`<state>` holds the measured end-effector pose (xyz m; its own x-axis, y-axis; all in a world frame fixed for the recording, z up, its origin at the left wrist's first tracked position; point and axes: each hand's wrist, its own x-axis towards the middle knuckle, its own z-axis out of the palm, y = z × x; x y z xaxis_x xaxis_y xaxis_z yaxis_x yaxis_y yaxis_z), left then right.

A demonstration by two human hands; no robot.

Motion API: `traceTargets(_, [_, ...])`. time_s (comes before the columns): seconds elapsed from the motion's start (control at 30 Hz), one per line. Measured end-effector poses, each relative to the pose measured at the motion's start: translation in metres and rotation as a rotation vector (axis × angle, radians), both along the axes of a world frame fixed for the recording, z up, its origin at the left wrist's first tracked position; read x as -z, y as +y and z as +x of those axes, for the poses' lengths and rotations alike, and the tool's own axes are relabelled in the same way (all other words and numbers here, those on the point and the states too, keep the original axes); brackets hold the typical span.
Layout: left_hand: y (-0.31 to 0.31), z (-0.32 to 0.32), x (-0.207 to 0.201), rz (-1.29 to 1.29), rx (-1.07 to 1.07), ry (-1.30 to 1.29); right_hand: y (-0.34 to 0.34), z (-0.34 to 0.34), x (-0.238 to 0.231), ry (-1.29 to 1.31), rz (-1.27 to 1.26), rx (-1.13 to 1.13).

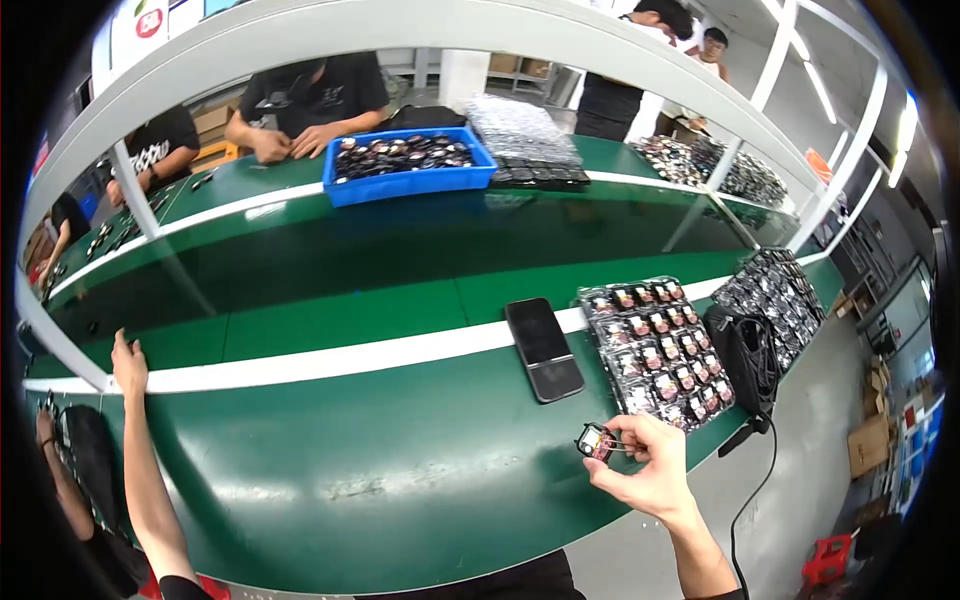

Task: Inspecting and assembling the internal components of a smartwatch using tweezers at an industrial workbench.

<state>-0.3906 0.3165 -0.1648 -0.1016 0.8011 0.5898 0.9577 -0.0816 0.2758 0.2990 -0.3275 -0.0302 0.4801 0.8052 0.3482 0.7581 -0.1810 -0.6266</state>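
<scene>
My right hand (pixel 650 464) pinches a small black-framed electronic module (pixel 597 441) between thumb and fingers, above the green tabletop at the right. Its face is pale with reddish parts, and thin wires or leads seem to run back toward my fingers. Just beyond that hand lies a clear plastic tray (pixel 655 345) with rows of similar modules. Far to the left, my left hand (pixel 129 364) reaches over the white rail (pixel 330 371) beside a metal post, its fingers stretched out and nothing seen in them. A dark phone (pixel 543 350) lies across the rail's near side.
Green tabletop (pixel 380 480) curves around me. Right of the tray lie a black pouch (pixel 745 355) with a cable and more stacked trays (pixel 775 300). Across the belt (pixel 340 305) stand a blue bin (pixel 410 180) of parts and stacked trays (pixel 525 140). Other people work beyond and at left.
</scene>
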Motion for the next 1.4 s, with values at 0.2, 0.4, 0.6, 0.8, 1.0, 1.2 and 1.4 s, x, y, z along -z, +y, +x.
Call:
traceTargets(0.2, [-0.003,0.04,0.0,0.133,0.157,0.074,-0.046,0.039,0.009,-0.135,0.017,0.297])
traceTargets(0.4, [-0.089,0.157,-0.011,-0.004,0.583,-0.111,-0.065,0.076,0.01,-0.126,-0.041,0.544])
traceTargets(0.6, [-0.284,0.314,-0.073,-0.216,1.046,-0.202,-0.079,0.086,0.033,-0.247,-0.019,0.495])
traceTargets(0.8, [-0.36,0.373,-0.088,-0.399,1.329,-0.048,-0.078,0.077,0.02,-0.145,-0.005,0.483])
traceTargets(1.0, [-0.367,0.377,-0.079,-0.361,1.404,-0.06,-0.038,0.029,-0.004,0.309,0.099,0.259])
traceTargets(1.2, [-0.36,0.363,-0.084,-0.424,1.329,0.019,0.052,-0.05,-0.007,0.161,0.022,-0.267])
traceTargets(1.4, [-0.352,0.358,-0.081,-0.523,1.317,-0.063,0.135,-0.086,0.025,0.281,0.09,-0.559])
